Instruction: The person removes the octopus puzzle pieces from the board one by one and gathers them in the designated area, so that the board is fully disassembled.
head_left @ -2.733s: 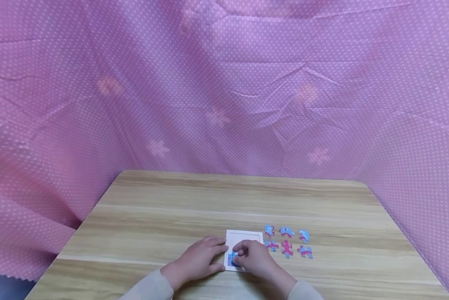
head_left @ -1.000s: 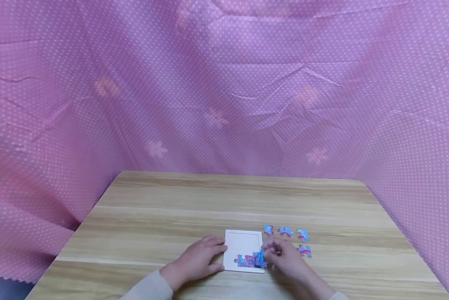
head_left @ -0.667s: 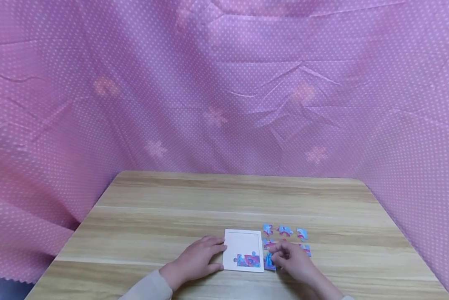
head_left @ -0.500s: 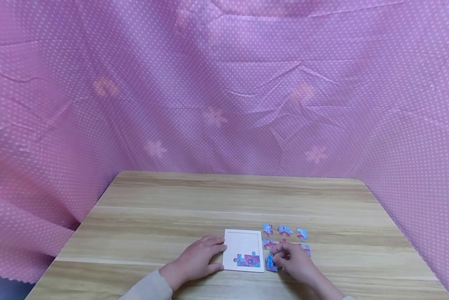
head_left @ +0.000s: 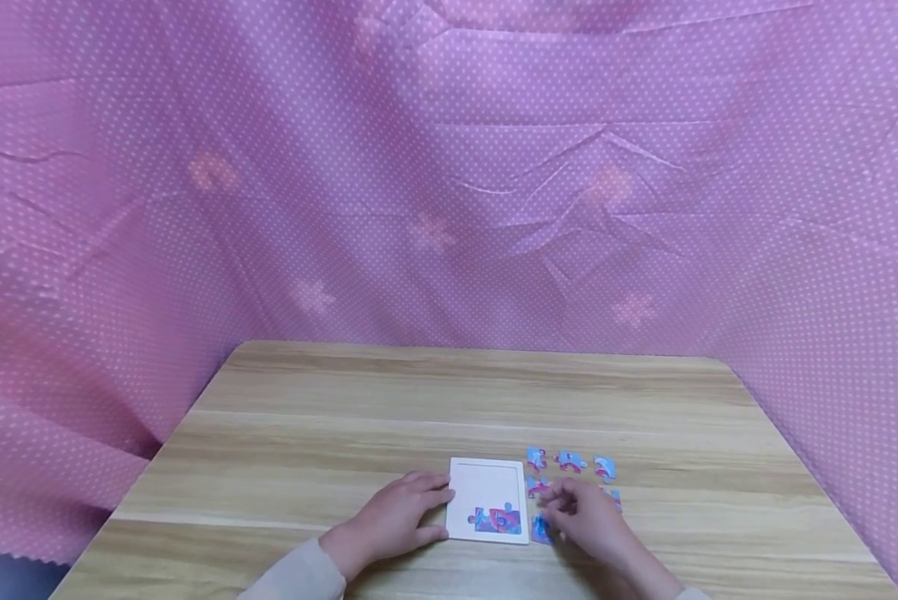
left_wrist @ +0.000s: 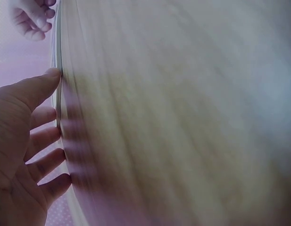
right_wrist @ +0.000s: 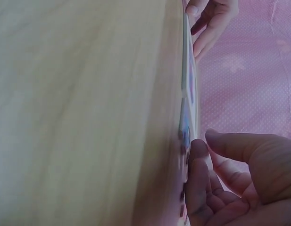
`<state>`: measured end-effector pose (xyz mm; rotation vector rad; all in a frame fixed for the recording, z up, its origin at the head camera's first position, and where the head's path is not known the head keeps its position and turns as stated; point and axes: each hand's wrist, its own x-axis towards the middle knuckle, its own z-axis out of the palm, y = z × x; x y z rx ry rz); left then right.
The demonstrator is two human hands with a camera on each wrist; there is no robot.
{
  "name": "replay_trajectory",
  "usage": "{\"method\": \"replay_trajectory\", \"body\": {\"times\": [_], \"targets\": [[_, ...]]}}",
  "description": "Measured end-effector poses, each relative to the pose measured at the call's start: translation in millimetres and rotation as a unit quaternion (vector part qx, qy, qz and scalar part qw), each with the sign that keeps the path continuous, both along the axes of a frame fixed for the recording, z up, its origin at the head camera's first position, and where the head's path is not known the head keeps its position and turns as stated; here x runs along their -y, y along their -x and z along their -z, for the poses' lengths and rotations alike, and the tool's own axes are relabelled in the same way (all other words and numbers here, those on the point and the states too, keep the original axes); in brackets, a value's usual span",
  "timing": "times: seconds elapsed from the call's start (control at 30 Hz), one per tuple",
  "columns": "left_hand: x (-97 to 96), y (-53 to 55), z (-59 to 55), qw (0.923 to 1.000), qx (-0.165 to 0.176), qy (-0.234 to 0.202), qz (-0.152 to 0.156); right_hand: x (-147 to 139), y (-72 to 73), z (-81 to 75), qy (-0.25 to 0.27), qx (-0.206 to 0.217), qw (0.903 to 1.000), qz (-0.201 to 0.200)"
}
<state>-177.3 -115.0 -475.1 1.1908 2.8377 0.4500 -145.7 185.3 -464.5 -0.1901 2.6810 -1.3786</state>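
A white puzzle tray (head_left: 484, 483) lies flat on the table, with joined blue and pink puzzle pieces (head_left: 496, 521) in its lower right corner. My left hand (head_left: 392, 517) rests at the tray's left edge, fingers fairly straight, fingertips touching it. Just right of the tray, a mostly blue puzzle piece (head_left: 541, 530) lies on the table, partly covered by my right hand (head_left: 589, 521). The right hand's fingers are loosely bent. In the right wrist view, its thumb (right_wrist: 220, 142) and forefinger are slightly above the pieces, with nothing visible between them.
Several loose blue and pink pieces lie right of the tray, among them an upper piece (head_left: 571, 462) and a far right one (head_left: 604, 468). The right hand hides some. Pink dotted cloth (head_left: 449, 208) hangs around the wooden table (head_left: 343, 392).
My right hand has moved right from the tray, carrying the blue piece out, and has let it go on the table. Two joined pieces show in the tray. My left hand has stayed put.
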Motion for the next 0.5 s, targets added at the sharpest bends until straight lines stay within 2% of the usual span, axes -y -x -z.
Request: {"method": "replay_trajectory", "body": {"times": [0.1, 0.23, 0.3, 0.5], "targets": [[-0.3, 1.3, 1.0, 1.0000, -0.001, 0.002, 0.001, 6, 3.7, -0.4, -0.009, -0.018, 0.9997, -0.010], [-1.1, 1.3, 0.6, 1.0000, 0.003, 0.003, 0.001, 17, 8.0, -2.1, -0.009, -0.021, 0.9994, -0.027], [-1.8, -0.1, -0.7, 1.0000, 0.007, 0.004, 0.003, 23, 10.1, -3.2, 0.000, -0.017, 0.9991, -0.038], [-4.4, -7.8, -4.0, 0.9996, -0.009, -0.002, 0.026, 41, 15.6, -3.7, 0.019, -0.017, 0.9976, -0.065]]}}
